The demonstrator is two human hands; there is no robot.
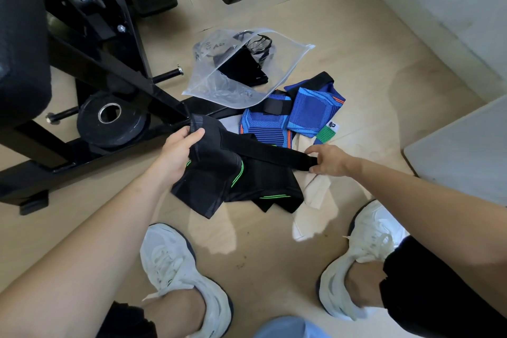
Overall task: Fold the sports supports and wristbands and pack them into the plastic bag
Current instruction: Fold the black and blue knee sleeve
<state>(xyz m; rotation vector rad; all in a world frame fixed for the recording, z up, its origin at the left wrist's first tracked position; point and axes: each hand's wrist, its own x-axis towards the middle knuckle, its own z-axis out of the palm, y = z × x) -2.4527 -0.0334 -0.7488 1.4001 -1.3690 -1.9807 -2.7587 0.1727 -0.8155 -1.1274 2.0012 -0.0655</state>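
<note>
the black support [216, 175], dark knit with thin green lines, hangs just above the floor [356, 63] between the two hands. the left hand [178, 151] grips its ribbed upper cuff, fingers [196, 135] curled round the edge with the thumb on top. its strap [274, 153] runs out from the cuff as a taut black band. the long axis goes left to right and slightly down, and it ends in the right hand [329, 160], which seems to pinch the strap tip between thumb and bent fingers. so the strap lies straight between the hands, and the right hand is the one placed to carry the loose end back across the body of the support, probably to wrap or fold it. the plastic bag [219, 85] lies farther ahead on the floor, clear and crumpled, with dark items already inside. it is up and a little left of the strap, nearer the left hand. just beside the bag lie the blue supports [263, 125], striped with orange trim, and a beige piece [315, 189] partly under the black one, none of them packed yet.
</note>
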